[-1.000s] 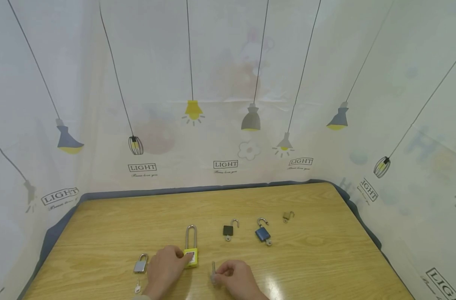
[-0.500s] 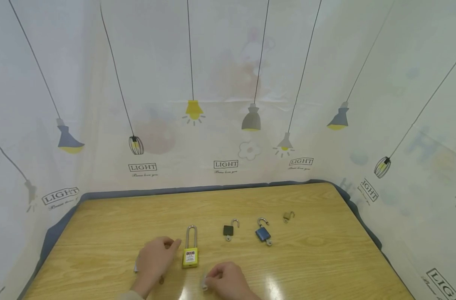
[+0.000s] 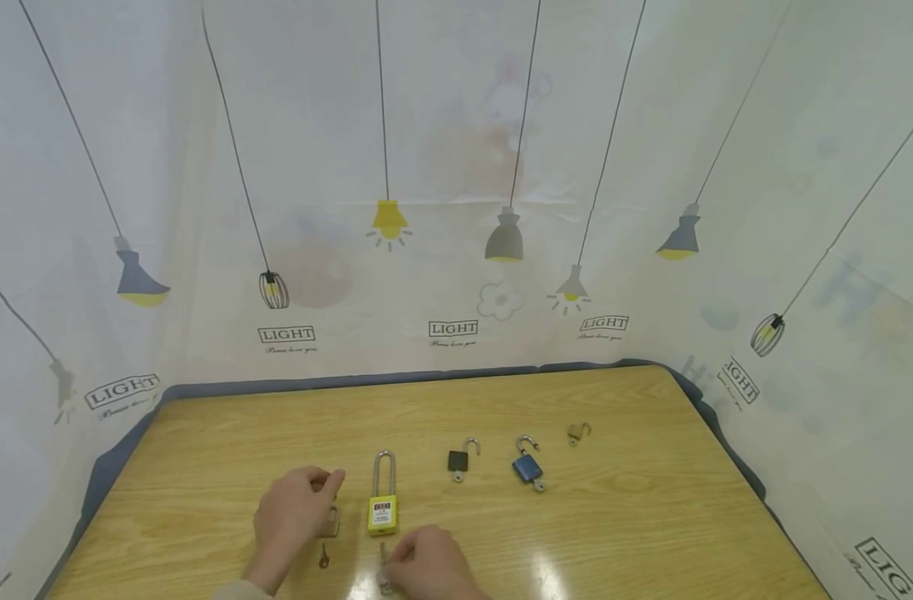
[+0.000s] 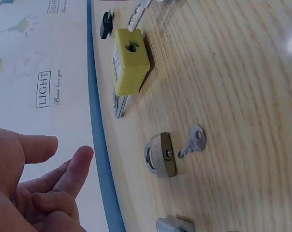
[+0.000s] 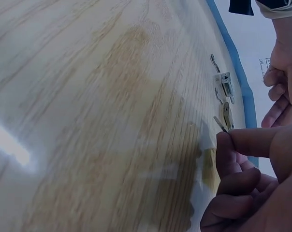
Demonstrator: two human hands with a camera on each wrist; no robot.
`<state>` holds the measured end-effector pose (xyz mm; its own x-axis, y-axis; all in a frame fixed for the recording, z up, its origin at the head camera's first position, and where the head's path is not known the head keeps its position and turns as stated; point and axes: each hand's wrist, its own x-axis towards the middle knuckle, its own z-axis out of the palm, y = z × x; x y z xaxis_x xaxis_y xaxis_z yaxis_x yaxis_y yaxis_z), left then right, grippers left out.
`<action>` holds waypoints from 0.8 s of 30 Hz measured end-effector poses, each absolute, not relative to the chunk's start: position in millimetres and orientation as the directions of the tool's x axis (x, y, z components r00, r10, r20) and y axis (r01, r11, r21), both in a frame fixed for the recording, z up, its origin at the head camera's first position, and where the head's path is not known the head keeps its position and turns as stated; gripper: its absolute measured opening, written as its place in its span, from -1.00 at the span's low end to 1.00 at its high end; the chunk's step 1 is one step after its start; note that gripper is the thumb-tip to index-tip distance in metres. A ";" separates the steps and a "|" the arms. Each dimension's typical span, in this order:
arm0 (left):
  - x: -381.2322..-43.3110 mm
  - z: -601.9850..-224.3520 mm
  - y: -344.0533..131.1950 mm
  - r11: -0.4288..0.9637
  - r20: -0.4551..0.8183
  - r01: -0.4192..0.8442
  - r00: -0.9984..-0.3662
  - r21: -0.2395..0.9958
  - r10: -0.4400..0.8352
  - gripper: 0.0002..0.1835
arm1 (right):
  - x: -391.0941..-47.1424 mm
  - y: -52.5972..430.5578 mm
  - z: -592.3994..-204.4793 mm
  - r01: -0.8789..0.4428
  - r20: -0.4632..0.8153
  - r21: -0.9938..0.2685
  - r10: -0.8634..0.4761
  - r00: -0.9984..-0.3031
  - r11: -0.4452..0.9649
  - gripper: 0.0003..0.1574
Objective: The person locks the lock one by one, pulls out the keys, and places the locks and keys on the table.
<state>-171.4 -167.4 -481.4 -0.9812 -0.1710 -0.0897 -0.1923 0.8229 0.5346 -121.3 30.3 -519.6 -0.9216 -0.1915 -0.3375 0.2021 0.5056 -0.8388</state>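
Head view: right hand [image 3: 430,562] pinches a key [image 3: 383,575], blade aimed at the base of the yellow padlock [image 3: 382,515], slight gap between. Padlock lies flat on the table [image 3: 651,517], shackle pointing away. Left hand [image 3: 291,508] hovers, partly hiding the brown padlock [image 3: 331,523]; loose key [image 3: 324,558] near that one.

Left wrist view: yellow body's keyhole [image 4: 132,46] exposed, key tip close by; contact cannot be told. Left thumb and forefinger apart, holding nothing.

Right wrist view: key gripped between thumb and finger, yellow padlock half hidden behind them.

Step, as judged: presenting key to lock, not yet inserted. Next move likely calls for lining blade with slot, left hand steadying the body.
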 end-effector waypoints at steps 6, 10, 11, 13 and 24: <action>-169.6 -482.1 -164.2 0.807 -0.096 -0.196 -0.980 0.557 -0.172 -0.53 | -122.2 24.7 -525.3 0.193 -0.328 -0.791 -0.137 -0.935 0.580 -0.79; -168.3 -481.8 -161.5 0.801 -0.097 -0.196 -0.980 0.566 -0.171 -0.53 | -122.8 22.4 -525.8 0.177 -0.318 -0.756 -0.119 -0.940 0.630 -0.76; -168.0 -482.0 -161.2 0.802 -0.095 -0.195 -0.981 0.565 -0.171 -0.53 | -122.9 22.2 -525.8 0.167 -0.312 -0.749 -0.119 -0.942 0.642 -0.76; -167.6 -482.5 -160.5 0.802 -0.093 -0.194 -0.981 0.565 -0.172 -0.53 | -123.3 21.8 -524.0 0.151 -0.310 -0.729 -0.125 -0.943 0.667 -0.77; -166.4 -482.8 -157.0 0.795 -0.099 -0.202 -0.979 0.572 -0.178 -0.56 | -128.3 18.2 -522.8 0.125 -0.317 -0.653 -0.119 -0.941 0.747 -0.75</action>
